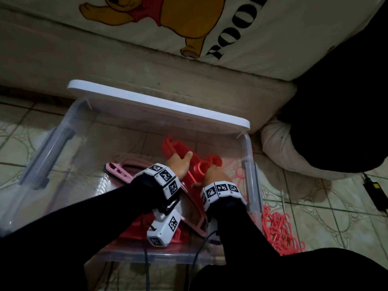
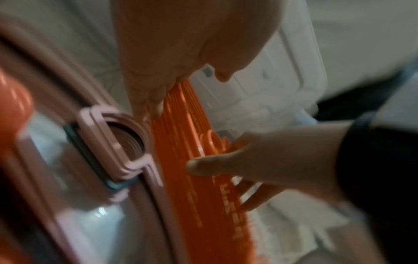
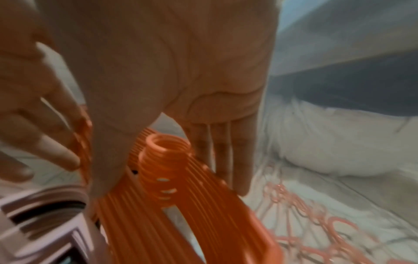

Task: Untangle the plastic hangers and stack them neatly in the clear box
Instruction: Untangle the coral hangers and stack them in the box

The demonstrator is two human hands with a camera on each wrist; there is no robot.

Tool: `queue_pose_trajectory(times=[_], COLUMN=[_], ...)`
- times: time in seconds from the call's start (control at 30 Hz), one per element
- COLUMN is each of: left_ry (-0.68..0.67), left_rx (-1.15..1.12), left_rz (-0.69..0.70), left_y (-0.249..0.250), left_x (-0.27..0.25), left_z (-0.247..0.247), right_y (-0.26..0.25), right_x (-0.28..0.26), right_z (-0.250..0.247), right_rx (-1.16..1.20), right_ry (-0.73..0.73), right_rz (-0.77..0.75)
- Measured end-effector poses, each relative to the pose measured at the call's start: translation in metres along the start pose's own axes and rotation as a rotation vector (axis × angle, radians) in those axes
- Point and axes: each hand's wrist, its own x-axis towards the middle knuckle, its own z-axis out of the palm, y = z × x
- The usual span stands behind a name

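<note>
A clear box (image 1: 84,127) stands on the tiled floor, and both my hands are inside it. A neat stack of red hangers (image 1: 178,148) is tilted up off the box floor. My left hand (image 1: 180,164) holds its upper part, thumb on one face (image 2: 224,75) and fingers (image 2: 149,107) on the other. My right hand (image 1: 216,175) grips it near the ring-shaped necks (image 3: 167,148), thumb left and fingers (image 3: 226,157) right. Pink hangers (image 1: 119,171) lie stacked in the box to the left (image 2: 117,135). Tangled coral hangers (image 1: 279,232) lie on the floor outside the right wall.
The box's white lid (image 1: 159,106) rests across the far rim. Behind it is a beige mattress edge (image 1: 189,76) with a bear-print cover. A white pillow (image 1: 294,152) and dark cloth sit at the right. A black power adapter (image 1: 375,187) lies on the floor far right.
</note>
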Motion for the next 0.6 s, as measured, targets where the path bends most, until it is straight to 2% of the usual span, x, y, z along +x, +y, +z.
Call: queue_pose_trajectory(times=[0.17, 0.27, 0.37, 0.43, 0.5, 0.6], left_ry=[0.016, 0.076, 0.145, 0.153, 0.144, 0.068], left_rx=[-0.098, 0.099, 0.497, 0.640, 0.695, 0.631], left_rz=[-0.005, 0.020, 0.172, 0.315, 0.426, 0.554], left_y=[0.003, 0.009, 0.024, 0.043, 0.068, 0.113], left_x=[-0.001, -0.007, -0.024, -0.040, -0.056, -0.081], left_z=[-0.009, -0.023, -0.039, -0.049, -0.055, -0.052], right_y=[0.000, -0.006, -0.010, -0.009, -0.002, 0.025], right_x=[-0.001, -0.007, -0.017, -0.029, -0.045, -0.075], right_z=[-0.005, -0.022, -0.054, -0.082, -0.114, -0.165], right_rx=[-0.003, 0.029, 0.038, 0.068, 0.098, 0.131], right_ry=[-0.067, -0.025, 0.104, 0.160, 0.225, 0.323], right_rz=[-0.016, -0.044, -0.193, -0.310, -0.392, -0.415])
